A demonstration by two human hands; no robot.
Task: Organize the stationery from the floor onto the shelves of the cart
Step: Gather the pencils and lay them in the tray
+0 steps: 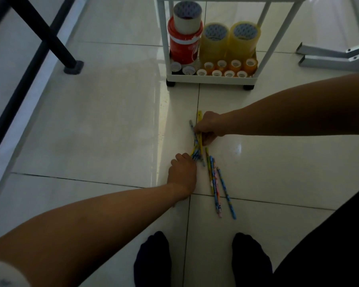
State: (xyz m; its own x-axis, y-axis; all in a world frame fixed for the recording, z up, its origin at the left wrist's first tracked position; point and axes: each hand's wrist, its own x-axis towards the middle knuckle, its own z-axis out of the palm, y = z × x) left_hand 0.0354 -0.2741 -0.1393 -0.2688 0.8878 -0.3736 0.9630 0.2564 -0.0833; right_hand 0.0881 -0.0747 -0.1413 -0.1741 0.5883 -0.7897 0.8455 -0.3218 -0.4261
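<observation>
1. The right hand (207, 127) curls its fingers round the upper part of a bundle of pencils (197, 141), yellow and blue ones, low over the tiled floor (112, 121).
2. The left hand (182, 172) grips the lower end of the same bundle, knuckles up, fingers curled tight.
3. Just right of the left fingers, a few loose pencils (217, 183) lie on the floor, touching one another.
4. Beyond the right fingers stands the white cart (211, 79), its bottom shelf holding a red tape roll (183, 46), two large clear tape rolls (228, 42) and small tape rolls (222, 69).
</observation>
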